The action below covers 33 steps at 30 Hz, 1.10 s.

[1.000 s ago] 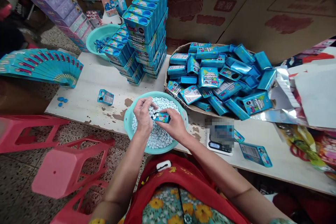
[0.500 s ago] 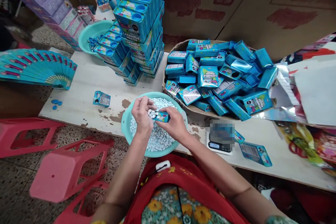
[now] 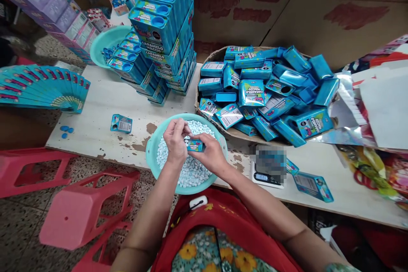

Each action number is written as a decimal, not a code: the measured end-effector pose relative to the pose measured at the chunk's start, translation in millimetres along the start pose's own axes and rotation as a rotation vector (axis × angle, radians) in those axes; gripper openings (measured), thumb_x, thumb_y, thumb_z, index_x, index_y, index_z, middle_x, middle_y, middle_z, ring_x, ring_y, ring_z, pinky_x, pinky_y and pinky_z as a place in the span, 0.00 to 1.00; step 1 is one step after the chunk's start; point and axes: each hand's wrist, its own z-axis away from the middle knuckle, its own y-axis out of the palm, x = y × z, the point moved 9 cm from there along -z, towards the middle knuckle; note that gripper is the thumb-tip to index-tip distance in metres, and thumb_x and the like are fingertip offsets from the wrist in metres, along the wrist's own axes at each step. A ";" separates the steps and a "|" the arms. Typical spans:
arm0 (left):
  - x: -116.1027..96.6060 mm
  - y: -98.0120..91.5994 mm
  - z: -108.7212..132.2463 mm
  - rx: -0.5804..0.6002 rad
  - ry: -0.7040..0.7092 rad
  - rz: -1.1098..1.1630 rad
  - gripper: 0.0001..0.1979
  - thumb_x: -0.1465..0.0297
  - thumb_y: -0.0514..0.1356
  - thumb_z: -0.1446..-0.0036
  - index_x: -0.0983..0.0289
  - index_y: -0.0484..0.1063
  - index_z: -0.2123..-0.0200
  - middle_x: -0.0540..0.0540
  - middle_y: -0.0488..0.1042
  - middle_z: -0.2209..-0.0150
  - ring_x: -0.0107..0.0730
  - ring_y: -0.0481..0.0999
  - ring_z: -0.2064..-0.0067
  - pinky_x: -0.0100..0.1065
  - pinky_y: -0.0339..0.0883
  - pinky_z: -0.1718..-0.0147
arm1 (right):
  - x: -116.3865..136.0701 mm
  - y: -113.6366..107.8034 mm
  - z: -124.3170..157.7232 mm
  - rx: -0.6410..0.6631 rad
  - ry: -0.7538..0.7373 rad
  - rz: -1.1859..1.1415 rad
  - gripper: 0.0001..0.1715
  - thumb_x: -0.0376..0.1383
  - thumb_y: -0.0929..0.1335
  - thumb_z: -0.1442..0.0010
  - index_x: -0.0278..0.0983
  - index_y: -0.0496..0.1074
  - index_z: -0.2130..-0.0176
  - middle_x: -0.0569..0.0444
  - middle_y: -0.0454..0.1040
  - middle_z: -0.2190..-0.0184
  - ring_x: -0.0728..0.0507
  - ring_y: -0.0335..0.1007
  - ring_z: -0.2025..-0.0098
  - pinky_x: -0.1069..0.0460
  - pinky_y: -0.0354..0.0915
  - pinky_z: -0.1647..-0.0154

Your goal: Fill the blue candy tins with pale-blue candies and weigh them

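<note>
My right hand [image 3: 213, 153] grips a small blue candy box [image 3: 195, 145] printed "Caramelo Macizo", tilted so one end faces my left hand [image 3: 176, 140]. My left hand is cupped against that end, with a few pale candies [image 3: 187, 139] showing between its fingers and the box. Most of what lies in the left palm is hidden. Both hands are above a turquoise basin [image 3: 152, 153] holding many small white and pale blue candies [image 3: 196, 173].
A carton [image 3: 196, 104] heaped with blue boxes stands at the back right. Stacked boxes [image 3: 165, 29] rise behind the basin. A small scale [image 3: 267, 178] is on the right, a lone box [image 3: 121, 123] and blue caps [image 3: 66, 129] on the left. Red stools [image 3: 68, 216] stand in front.
My left hand has closed in over the box's end, so fewer candies show in it than before. The right hand keeps hold of the box. The view has shifted slightly.
</note>
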 end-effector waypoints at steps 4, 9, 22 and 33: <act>-6.8 1.7 -0.5 0.039 0.014 0.004 0.10 0.64 0.57 0.43 0.64 0.68 0.73 0.49 0.65 0.82 0.27 0.67 0.79 0.29 0.63 0.76 | -7.6 -2.8 1.2 -0.042 0.043 -0.059 0.17 0.34 0.74 0.52 0.39 0.72 0.60 0.53 0.75 0.63 0.41 0.70 0.57 0.46 0.65 0.54; 10.4 -36.5 -19.4 -0.081 0.084 -0.196 0.11 0.61 0.56 0.44 0.62 0.69 0.71 0.49 0.66 0.79 0.28 0.67 0.76 0.31 0.63 0.72 | -8.3 -28.5 17.6 -0.076 0.044 -0.180 0.18 0.36 0.74 0.50 0.41 0.72 0.58 0.52 0.74 0.60 0.41 0.70 0.55 0.46 0.65 0.53; 113.5 -24.5 4.6 0.401 0.190 -1.296 0.10 0.60 0.59 0.46 0.60 0.73 0.67 0.60 0.69 0.63 0.45 0.66 0.56 0.39 0.58 0.57 | -19.8 -73.6 49.6 -0.174 0.069 -0.118 0.18 0.40 0.75 0.51 0.41 0.72 0.59 0.51 0.74 0.61 0.42 0.71 0.58 0.48 0.67 0.56; 69.0 -67.5 14.1 -0.168 -0.254 -0.110 0.15 0.59 0.62 0.51 0.64 0.64 0.76 0.47 0.65 0.78 0.21 0.59 0.82 0.26 0.50 0.84 | -22.2 -28.6 40.5 -0.020 0.039 0.039 0.16 0.37 0.73 0.49 0.39 0.71 0.59 0.51 0.74 0.62 0.40 0.70 0.58 0.47 0.65 0.56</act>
